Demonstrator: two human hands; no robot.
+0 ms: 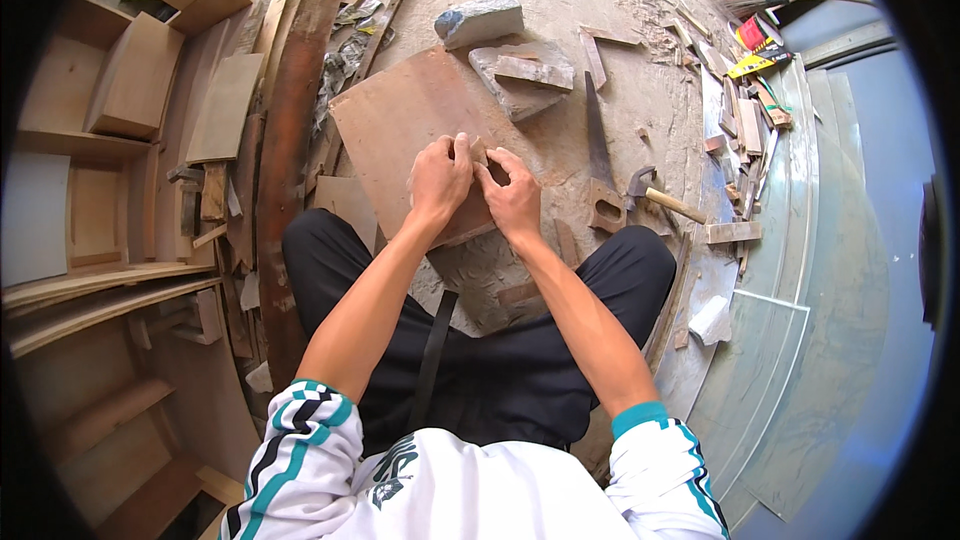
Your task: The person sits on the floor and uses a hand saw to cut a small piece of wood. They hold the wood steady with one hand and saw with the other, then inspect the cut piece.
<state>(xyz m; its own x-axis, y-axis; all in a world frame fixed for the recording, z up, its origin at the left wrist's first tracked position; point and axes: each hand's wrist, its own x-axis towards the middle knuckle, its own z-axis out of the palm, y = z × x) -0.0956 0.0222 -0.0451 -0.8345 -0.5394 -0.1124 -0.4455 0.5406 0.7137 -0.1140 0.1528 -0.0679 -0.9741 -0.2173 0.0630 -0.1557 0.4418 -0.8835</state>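
A: What have the hands got?

B: The left hand (440,178) and right hand (512,198) are both pinched narrow on a small wood block (478,152), pressing it down on a brown board (400,125) that lies flat on the floor in front of the knees.

A: How would the block handle?

B: Light and stiff, I'd judge, and small enough to slip; hold it by its sides with the fingertips. The board looks thin, rigid and broad, best lifted by two opposite edges.

A: And beyond them?

B: A handsaw (598,165) and a hammer (655,195) lie just right of the hands. Further off sit stone slabs (520,70), and a broom (770,0) at the far right.
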